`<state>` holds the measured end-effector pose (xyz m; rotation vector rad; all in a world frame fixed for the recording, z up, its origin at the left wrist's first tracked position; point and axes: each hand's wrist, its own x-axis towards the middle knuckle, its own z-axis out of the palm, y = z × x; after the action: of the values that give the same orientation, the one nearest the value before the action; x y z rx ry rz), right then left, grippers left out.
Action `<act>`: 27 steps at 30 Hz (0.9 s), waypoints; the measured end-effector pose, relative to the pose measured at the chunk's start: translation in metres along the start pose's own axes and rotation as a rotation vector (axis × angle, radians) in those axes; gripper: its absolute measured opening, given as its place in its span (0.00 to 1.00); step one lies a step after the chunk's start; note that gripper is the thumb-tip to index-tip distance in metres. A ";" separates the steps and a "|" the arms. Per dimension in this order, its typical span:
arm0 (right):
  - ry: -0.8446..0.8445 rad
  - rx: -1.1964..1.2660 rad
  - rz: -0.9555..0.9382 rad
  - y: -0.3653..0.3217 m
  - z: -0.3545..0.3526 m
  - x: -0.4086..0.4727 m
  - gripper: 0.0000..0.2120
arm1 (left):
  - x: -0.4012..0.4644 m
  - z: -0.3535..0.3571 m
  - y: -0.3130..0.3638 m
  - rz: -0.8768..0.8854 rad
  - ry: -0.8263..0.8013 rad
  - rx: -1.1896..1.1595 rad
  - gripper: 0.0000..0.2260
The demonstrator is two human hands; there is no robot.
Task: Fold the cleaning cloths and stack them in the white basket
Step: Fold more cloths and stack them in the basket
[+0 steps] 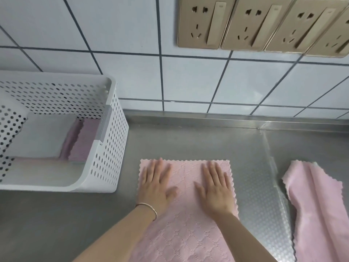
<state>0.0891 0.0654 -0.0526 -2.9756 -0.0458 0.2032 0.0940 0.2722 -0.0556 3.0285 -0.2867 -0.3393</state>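
Both palms were down flat on the pale pink quilted cleaning cloth with scalloped edges, which lay spread on the brushed steel worktop just right of the white perforated plastic basket. The left hand pressed the cloth's far-left part, fingers straight and slightly fanned, a thin metal bangle round its wrist. The right hand pressed the far-right part the same way, fingers straight, thumb out toward the middle. Neither grip closed on anything (just flat palms on fabric), and a strip of bare cloth showed between the two hands.

Inside the basket, folded cloths were already stacked: a pale grey folded cloth on top, a mauve folded cloth peeking out at its right edge against the basket's right wall, and a paler layer showing underneath at the near edge. The basket stood against the white tiled wall.

Well to the right of the basket, beyond the spread cloth and apart from it, a second pink cloth, rumpled and unfolded, lay on an embossed strip of the worktop. Above, on the wall, ran a row of gold-coloured socket plates.
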 end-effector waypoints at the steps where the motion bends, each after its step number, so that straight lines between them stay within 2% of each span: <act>1: -0.002 -0.002 0.021 -0.001 0.001 0.000 0.31 | 0.001 0.004 -0.001 -0.014 0.002 -0.005 0.33; 4: -0.019 -0.041 0.006 -0.002 -0.003 0.004 0.36 | 0.003 -0.002 0.002 -0.047 0.009 -0.008 0.36; 7: -0.119 -0.009 -0.031 0.006 -0.019 0.000 0.39 | -0.001 -0.008 -0.007 -0.068 -0.013 0.045 0.37; 10: 0.022 -0.066 -0.060 0.010 -0.030 -0.027 0.35 | -0.028 -0.011 -0.018 -0.056 0.112 0.035 0.33; 12: 0.039 -0.050 -0.093 0.010 -0.028 -0.057 0.28 | -0.056 -0.003 -0.019 0.018 0.121 0.056 0.30; 14: 0.010 -0.015 -0.146 0.008 -0.015 -0.088 0.27 | -0.087 0.009 -0.009 0.115 0.147 0.033 0.30; 16: 0.019 0.005 -0.206 0.004 -0.005 -0.115 0.30 | -0.111 0.016 0.005 0.191 0.145 0.041 0.30; 19: -0.004 -0.002 -0.263 -0.007 0.008 -0.141 0.40 | -0.133 0.023 0.021 0.236 0.133 0.059 0.29; 21: -0.007 0.000 -0.270 -0.014 0.011 -0.150 0.36 | -0.141 0.029 0.027 0.234 0.133 0.075 0.28; 24: -0.034 -0.007 -0.286 -0.016 0.015 -0.165 0.29 | -0.155 0.034 0.029 0.224 0.050 0.080 0.29; 27: -0.046 -0.033 -0.282 -0.004 0.022 -0.179 0.28 | -0.168 0.036 0.024 0.241 0.024 0.089 0.29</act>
<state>-0.0916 0.0655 -0.0496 -2.9520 -0.4741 0.2362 -0.0793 0.2793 -0.0529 3.0339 -0.6743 -0.2781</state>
